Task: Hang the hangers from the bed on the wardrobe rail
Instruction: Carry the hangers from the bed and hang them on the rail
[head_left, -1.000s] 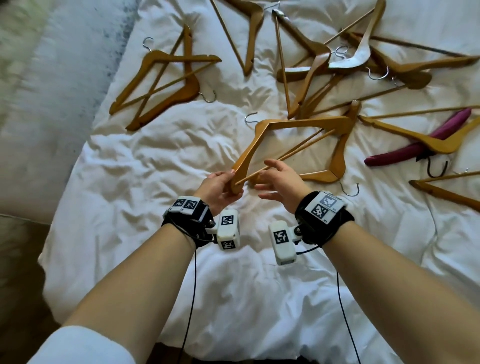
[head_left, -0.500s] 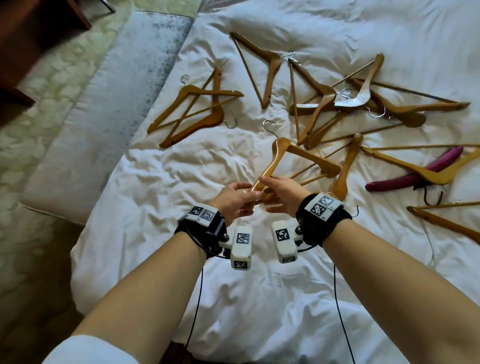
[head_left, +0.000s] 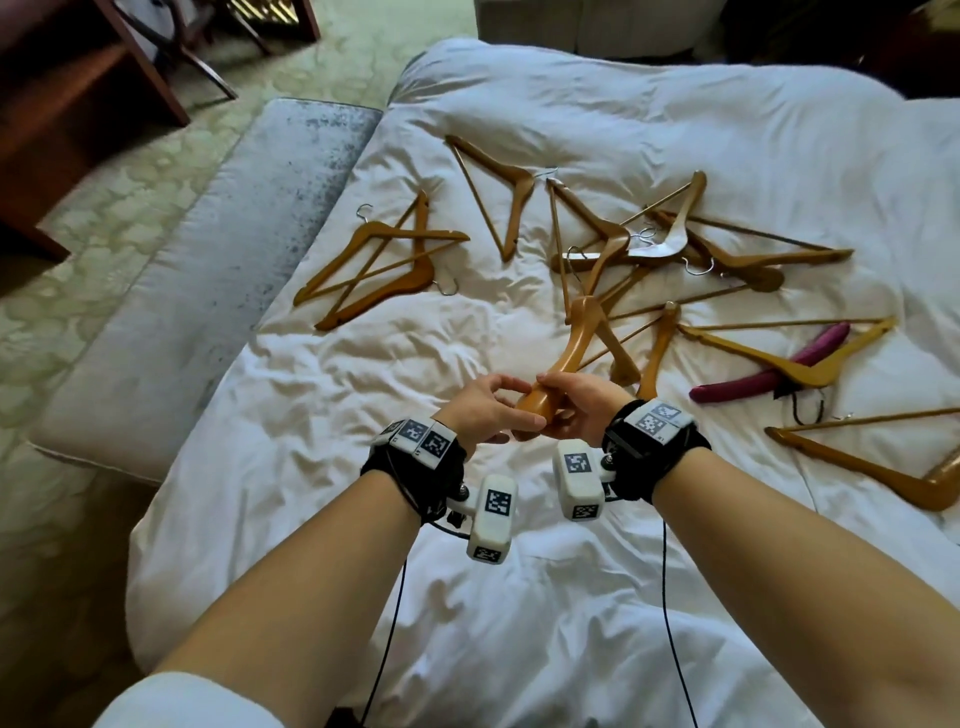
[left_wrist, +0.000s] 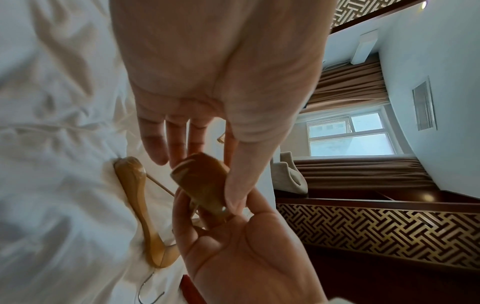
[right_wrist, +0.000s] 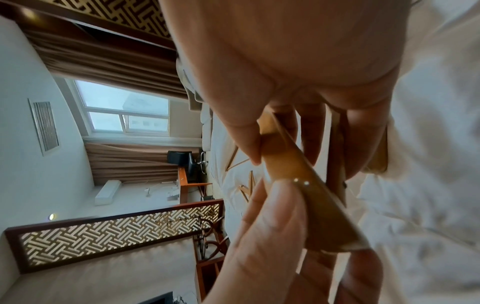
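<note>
Left hand first: thumb and fingers pinch the near end of the wooden hanger, the outer fingers fairly straight past it in the left wrist view. Right against it, the right hand curls its fingers round the same end from the other side. Beyond the fingertips the hanger rises off the bed, its hook far from both hands. Further right of the fingers, the other hangers lie scattered on the sheet. The wardrobe rail is not in view. Best play, I'd say: one hand slides up toward the hook before carrying, since an end grip lets the frame swing and snag its neighbours.
</note>
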